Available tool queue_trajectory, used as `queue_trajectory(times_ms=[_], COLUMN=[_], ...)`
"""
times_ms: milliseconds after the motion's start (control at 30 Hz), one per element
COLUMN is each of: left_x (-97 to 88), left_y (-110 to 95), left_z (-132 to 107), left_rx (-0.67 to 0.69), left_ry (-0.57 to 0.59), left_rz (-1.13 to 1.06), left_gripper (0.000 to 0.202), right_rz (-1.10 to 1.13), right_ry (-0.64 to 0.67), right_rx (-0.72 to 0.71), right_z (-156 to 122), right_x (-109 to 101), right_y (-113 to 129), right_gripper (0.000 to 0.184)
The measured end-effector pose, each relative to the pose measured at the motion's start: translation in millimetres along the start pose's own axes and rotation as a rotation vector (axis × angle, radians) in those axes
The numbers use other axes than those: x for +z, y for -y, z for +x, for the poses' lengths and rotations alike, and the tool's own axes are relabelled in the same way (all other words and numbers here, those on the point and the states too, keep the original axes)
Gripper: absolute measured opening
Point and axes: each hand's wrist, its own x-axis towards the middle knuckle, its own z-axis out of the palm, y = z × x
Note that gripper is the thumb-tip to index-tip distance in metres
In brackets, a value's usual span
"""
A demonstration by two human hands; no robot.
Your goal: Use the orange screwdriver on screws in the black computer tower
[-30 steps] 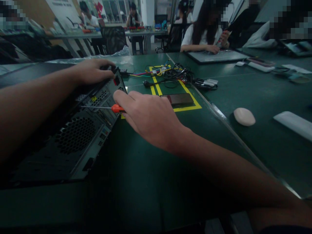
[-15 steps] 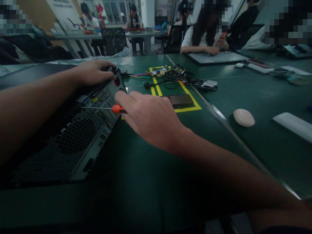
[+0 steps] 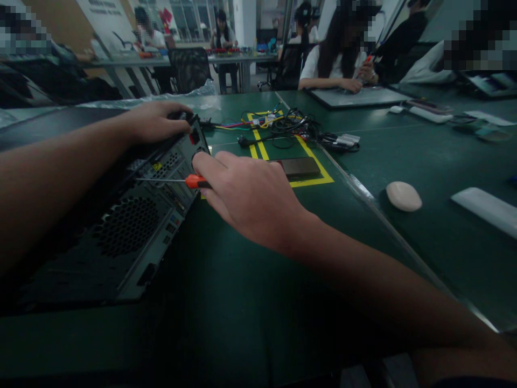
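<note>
A dark computer case (image 3: 125,226) stands at the left, its rear panel with a round honeycomb vent turned toward the right. My left hand (image 3: 155,121) grips the case's upper corner, thumb along the edge and fingertips partly hidden beyond it. In my right hand (image 3: 254,196) is a screwdriver (image 3: 194,181) with an orange and black handle, fingers wrapped round it. Its thin shaft points left, and the tip reaches the rear panel near the case's upper edge. Any screw at the tip is too small to make out.
Tangled cables (image 3: 297,124) and a brown box-shaped block (image 3: 301,167) lie by yellow tape on the green table (image 3: 226,302). A pale rounded object (image 3: 404,196) and a white bar (image 3: 488,210) are to the right. Across the table, a person (image 3: 335,64) leans over a flat panel (image 3: 359,97).
</note>
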Motion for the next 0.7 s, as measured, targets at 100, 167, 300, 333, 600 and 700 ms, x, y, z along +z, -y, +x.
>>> queue_trajectory(times_ms=[100, 167, 300, 333, 600, 700], left_x=[0.8, 1.4, 1.3, 1.1, 1.7, 1.8], left_y=[2.0, 3.7, 4.2, 3.7, 3.8, 5.1], left_z=[1.9, 3.2, 3.7, 3.5, 2.8, 3.4], left_rx=[-0.008, 0.001, 0.008, 0.008, 0.01, 0.006], left_ry=[0.01, 0.007, 0.005, 0.007, -0.005, -0.003], left_rz=[0.012, 0.016, 0.021, 0.021, 0.019, 0.017], left_gripper=[0.085, 0.083, 0.083, 0.083, 0.082, 0.082], right_rz=[0.003, 0.004, 0.006, 0.007, 0.002, 0.0], right_ry=[0.001, 0.002, -0.003, -0.004, -0.013, -0.016], right_rx=[-0.002, -0.001, 0.001, 0.003, -0.004, -0.001], right_z=[0.2, 0.2, 0.2, 0.2, 0.3, 0.6], right_x=[0.4, 0.4, -0.2, -0.4, -1.6, -1.2], right_y=[-0.6, -0.6, 0.1, 0.3, -0.7, -0.3], right_gripper=[0.036, 0.037, 0.036, 0.036, 0.034, 0.033])
